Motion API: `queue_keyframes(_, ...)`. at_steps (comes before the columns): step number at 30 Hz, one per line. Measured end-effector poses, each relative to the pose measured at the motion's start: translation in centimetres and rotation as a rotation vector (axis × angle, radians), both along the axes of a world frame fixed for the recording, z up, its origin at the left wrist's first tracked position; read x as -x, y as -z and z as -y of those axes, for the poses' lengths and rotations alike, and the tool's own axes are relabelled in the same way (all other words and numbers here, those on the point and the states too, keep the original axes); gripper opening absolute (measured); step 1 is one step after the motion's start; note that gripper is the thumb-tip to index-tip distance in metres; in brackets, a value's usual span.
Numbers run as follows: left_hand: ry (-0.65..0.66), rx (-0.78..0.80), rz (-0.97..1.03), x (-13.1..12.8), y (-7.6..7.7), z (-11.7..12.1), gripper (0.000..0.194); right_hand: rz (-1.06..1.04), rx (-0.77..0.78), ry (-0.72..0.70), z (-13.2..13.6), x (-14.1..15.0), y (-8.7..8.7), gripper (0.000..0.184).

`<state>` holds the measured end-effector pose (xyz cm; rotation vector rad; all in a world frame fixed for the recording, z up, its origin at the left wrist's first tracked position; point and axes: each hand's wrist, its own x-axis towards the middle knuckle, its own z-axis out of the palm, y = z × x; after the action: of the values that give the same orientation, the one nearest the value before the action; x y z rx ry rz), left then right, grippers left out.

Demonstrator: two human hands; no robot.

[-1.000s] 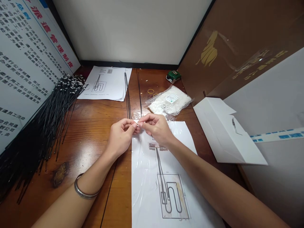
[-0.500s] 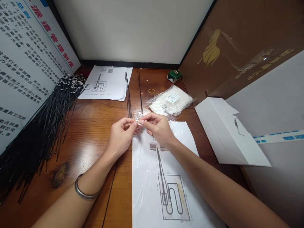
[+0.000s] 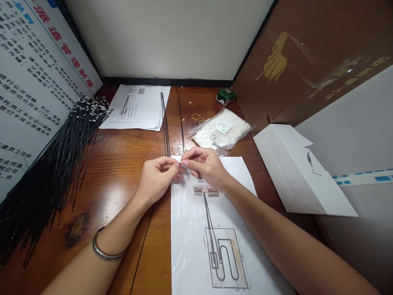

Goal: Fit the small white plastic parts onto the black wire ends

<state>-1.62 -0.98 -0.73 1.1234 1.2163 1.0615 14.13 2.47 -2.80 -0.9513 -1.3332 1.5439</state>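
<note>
My left hand (image 3: 159, 176) and my right hand (image 3: 204, 164) meet over the top edge of a printed drawing sheet (image 3: 190, 246). Both are closed in a pinch, fingertips nearly touching. Between them shows a small white piece (image 3: 180, 162), at the tip of my right thumb and forefinger. What my left fingers grip is mostly hidden. Several thin black wires (image 3: 166, 123) run along the table toward my left hand and pass out of sight there. Another black wire (image 3: 181, 123) reaches toward my right fingers; whether either hand holds it is unclear.
A clear bag of small white pieces (image 3: 219, 130) lies beyond my right hand, near rubber bands (image 3: 195, 116) and a green tape measure (image 3: 226, 96). At left is a large bundle of black wires (image 3: 61, 155); printed sheets (image 3: 135, 116) lie behind. A white folded box (image 3: 294, 172) stands right.
Both hands have come slightly nearer to me, still pinched together. My left fingers have closed further around the small white piece, so less of it shows. The view has shifted slightly.
</note>
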Motion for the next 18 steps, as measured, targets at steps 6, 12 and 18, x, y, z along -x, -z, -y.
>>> queue_keyframes(6,-0.001,-0.040,-0.034,-0.09,0.19,0.00,0.016,0.002,-0.019,0.032,0.13,0.20,-0.25,0.020)
queue_keyframes(12,0.030,-0.111,-0.138,-0.01,0.56,-0.03,0.017,-0.004,0.015,0.026,0.02,0.16,-0.55,0.020)
queue_keyframes(18,0.058,-0.229,-0.276,0.52,0.94,-0.01,0.018,0.021,0.015,0.029,0.10,0.18,-0.73,0.016)
